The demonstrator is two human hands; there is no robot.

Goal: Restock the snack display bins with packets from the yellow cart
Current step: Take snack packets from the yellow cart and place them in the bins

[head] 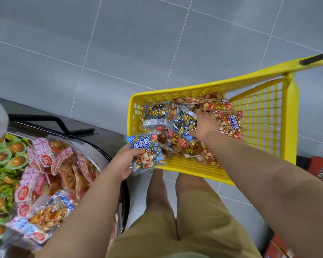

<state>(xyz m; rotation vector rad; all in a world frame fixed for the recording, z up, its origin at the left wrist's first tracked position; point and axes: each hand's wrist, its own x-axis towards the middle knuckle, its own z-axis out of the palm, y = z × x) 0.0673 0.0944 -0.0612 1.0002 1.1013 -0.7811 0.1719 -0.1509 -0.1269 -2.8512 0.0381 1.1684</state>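
The yellow cart (194,170) stands at the right, its basket holding several blue and red snack packets. My left hand (122,161) grips a blue packet (145,153) with a cartoon cow, held just outside the cart's near left corner. My right hand (203,125) reaches down into the basket and its fingers close on another blue packet (183,123) lying among the pile. A red packet (231,125) lies just right of that hand. The display bins (50,164) lie at the lower left, filled with pink-labelled and green packets.
The bins sit in a dark rounded display unit (108,138) with a black bar (60,123) along its top. Grey tiled floor (138,43) stretches beyond. My legs in tan shorts stand between unit and cart. Red boxes (319,170) lie on the floor at the right.
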